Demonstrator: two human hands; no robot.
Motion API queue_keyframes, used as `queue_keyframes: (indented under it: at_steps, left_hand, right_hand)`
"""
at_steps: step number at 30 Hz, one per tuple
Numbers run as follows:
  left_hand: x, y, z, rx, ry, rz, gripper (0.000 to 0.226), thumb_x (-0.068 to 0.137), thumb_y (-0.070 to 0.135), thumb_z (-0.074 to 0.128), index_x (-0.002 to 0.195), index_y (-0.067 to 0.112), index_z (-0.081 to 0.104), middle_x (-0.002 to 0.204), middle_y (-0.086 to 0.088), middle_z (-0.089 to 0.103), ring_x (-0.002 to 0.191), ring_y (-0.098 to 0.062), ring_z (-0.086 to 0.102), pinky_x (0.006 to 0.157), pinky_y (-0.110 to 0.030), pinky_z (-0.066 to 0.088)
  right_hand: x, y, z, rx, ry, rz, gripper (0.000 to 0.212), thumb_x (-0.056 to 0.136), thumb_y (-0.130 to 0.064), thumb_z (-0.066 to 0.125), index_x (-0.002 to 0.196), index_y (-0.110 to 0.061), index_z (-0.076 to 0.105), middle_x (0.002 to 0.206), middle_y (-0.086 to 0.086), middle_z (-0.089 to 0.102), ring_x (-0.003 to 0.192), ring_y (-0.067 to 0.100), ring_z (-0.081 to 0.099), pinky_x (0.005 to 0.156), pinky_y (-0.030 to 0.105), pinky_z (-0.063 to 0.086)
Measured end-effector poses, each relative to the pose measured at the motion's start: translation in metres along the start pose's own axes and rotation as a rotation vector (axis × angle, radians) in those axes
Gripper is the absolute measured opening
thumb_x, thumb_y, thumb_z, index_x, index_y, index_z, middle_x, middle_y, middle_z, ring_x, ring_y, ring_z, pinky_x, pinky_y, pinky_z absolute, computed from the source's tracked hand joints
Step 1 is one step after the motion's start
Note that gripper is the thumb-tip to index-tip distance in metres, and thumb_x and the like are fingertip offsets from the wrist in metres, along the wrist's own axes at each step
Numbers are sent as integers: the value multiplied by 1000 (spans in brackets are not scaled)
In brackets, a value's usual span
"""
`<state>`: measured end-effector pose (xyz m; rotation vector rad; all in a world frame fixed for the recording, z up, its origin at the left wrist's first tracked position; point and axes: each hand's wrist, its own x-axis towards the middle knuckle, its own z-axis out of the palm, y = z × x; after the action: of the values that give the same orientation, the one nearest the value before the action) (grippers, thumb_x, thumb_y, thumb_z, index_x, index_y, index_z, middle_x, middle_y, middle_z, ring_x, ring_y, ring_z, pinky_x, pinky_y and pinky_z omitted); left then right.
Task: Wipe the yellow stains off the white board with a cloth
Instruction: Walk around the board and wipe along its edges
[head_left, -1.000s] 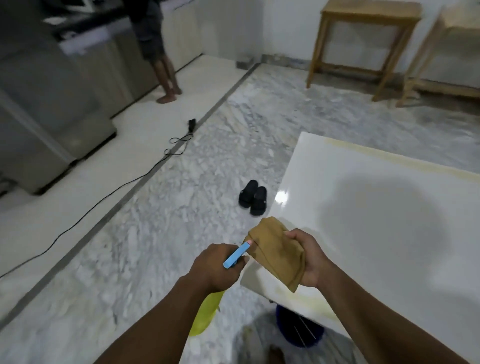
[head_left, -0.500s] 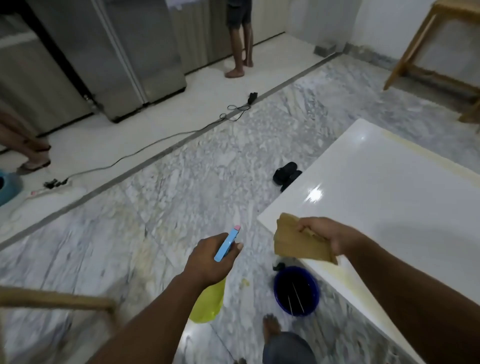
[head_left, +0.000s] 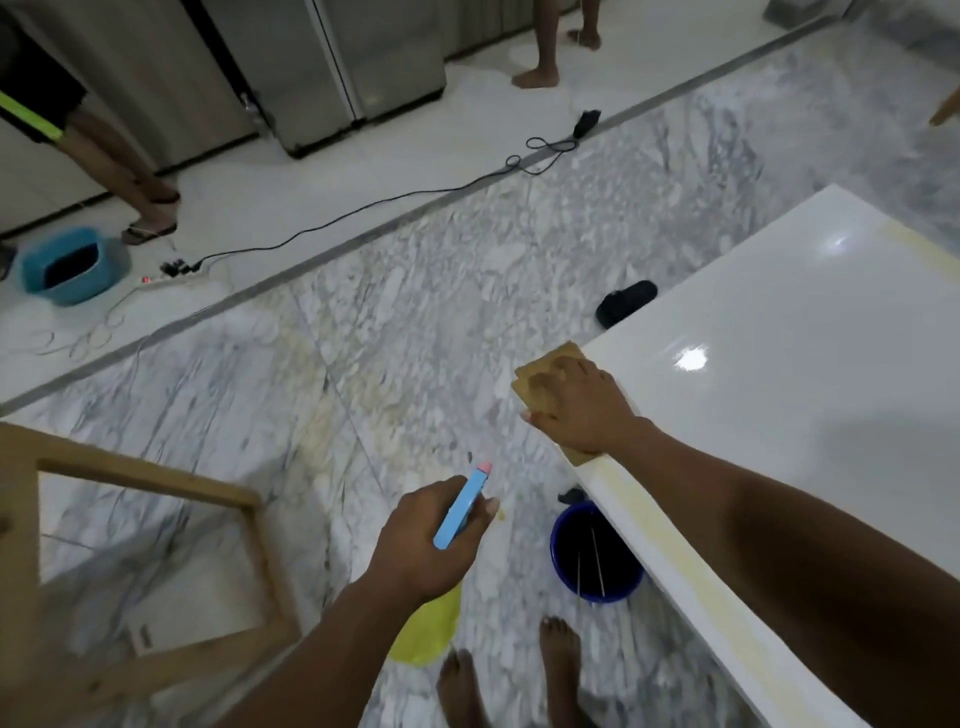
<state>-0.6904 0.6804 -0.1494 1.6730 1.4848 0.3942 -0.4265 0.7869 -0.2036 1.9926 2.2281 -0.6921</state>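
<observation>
The glossy white board (head_left: 810, 395) fills the right side, with a yellow stain band (head_left: 670, 540) along its near edge and another along its far right edge. My right hand (head_left: 582, 410) lies flat on a tan cloth (head_left: 540, 366), pressing it onto the board's near-left corner. My left hand (head_left: 431, 540) grips a spray bottle by its blue trigger head (head_left: 462, 512); the yellow bottle body (head_left: 426, 631) hangs below my wrist, over the floor left of the board.
A dark blue bucket (head_left: 592, 556) stands under the board's edge by my bare feet (head_left: 519, 675). A wooden frame (head_left: 130, 530) is at lower left. A black slipper (head_left: 626, 304), a black cable (head_left: 363, 213), a light blue tub (head_left: 72, 265) and two persons' legs are farther off.
My right hand lowered the cloth from the air onto the board's corner and flattened on it. The view swung left and down. My left hand kept hold of the spray bottle.
</observation>
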Motion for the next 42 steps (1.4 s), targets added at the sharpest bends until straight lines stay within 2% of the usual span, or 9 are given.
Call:
queue_keyframes:
  at_steps: [3,5,9,13,17,24,31,37,42]
  left_hand:
    - [-4,4,14,-1,15,-37,54,91,72,57,86,19,62,71,-8,63,64,-32,67,65,-55,64]
    - [-2,4,26,5,35,-57,53,91,72,57,86,20,64,72,-7,66,64,-31,69,65,-55,63]
    - [-3,8,45,68,34,-47,51,94,69,54,84,20,61,70,-7,64,62,-27,66,66,-54,59]
    - [-12,13,57,95,16,-47,49,94,68,54,82,22,60,69,-6,64,60,-25,64,64,-52,56]
    - [-20,21,64,94,-3,-71,50,92,72,54,88,22,63,72,-4,67,64,-26,69,68,-53,61]
    - [-53,38,89,178,-21,23,45,94,67,52,83,24,60,71,-2,65,64,-23,61,66,-50,56]
    - [-131,39,124,148,-58,33,49,91,72,49,84,25,62,71,-1,66,65,-23,65,69,-53,58]
    - [-202,38,157,126,-58,33,43,93,67,54,80,26,59,72,-3,67,65,-25,68,70,-56,59]
    - [-247,46,187,96,-122,32,36,92,66,56,78,33,58,68,5,63,67,-25,69,71,-56,61]
  right_hand:
    - [11,4,11,32,209,-125,55,90,-53,38,132,-25,59,149,9,49,143,36,35,110,54,34]
    - [18,10,26,-51,230,-165,50,94,-44,40,137,-25,55,151,7,48,144,35,34,112,56,31]
    - [18,11,45,-118,278,-164,54,99,-46,35,148,-26,43,158,2,38,149,29,26,118,54,23]
    - [-1,24,55,-152,275,-207,56,101,-47,29,154,-28,32,163,0,29,152,25,18,120,52,19]
    - [-35,33,66,-174,282,-217,57,101,-47,30,153,-26,33,163,1,29,152,25,17,122,50,16]
    - [-104,48,87,-175,274,-196,58,102,-48,24,156,-27,25,165,0,22,154,24,11,121,51,16]
    - [-194,72,117,-191,279,-140,59,102,-50,24,158,-31,18,167,-4,14,155,19,3,123,49,14]
    - [-270,90,143,-211,291,-97,61,101,-51,25,158,-31,19,167,-4,16,155,19,6,123,48,15]
    - [-337,109,164,-217,286,-74,61,101,-51,26,158,-29,20,167,-3,16,155,19,5,123,47,14]
